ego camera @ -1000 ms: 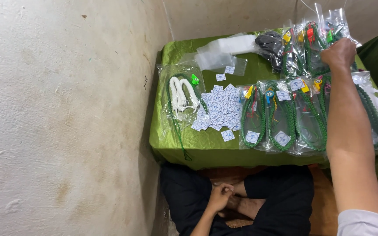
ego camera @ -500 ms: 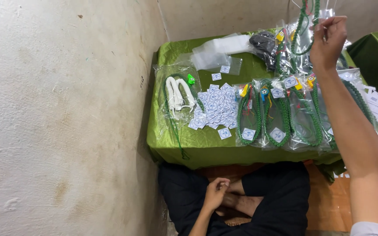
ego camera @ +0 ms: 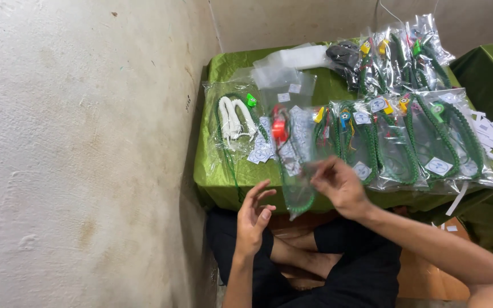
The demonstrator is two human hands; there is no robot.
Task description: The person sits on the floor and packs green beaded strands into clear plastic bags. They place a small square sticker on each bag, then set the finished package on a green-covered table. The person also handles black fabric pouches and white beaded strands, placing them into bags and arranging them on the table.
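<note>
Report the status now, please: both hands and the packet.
Right hand pinches clear packet of green cord. Left hand open, just beside it. Packet hangs over table edge, nothing blocking.

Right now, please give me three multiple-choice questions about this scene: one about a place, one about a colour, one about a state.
1. Where does the white cord lie?
A. on the table's left part
B. on the floor
C. on the lap

2. What colour is the tablecloth?
A. blue
B. green
C. white

3. How is the left hand?
A. closed in a fist
B. flat on the table
C. open, holding nothing

Answers: 1 A, it lies bagged near the wall; 2 B, the cloth is green; 3 C, its fingers are spread while the right hand holds the clear bag.
</note>
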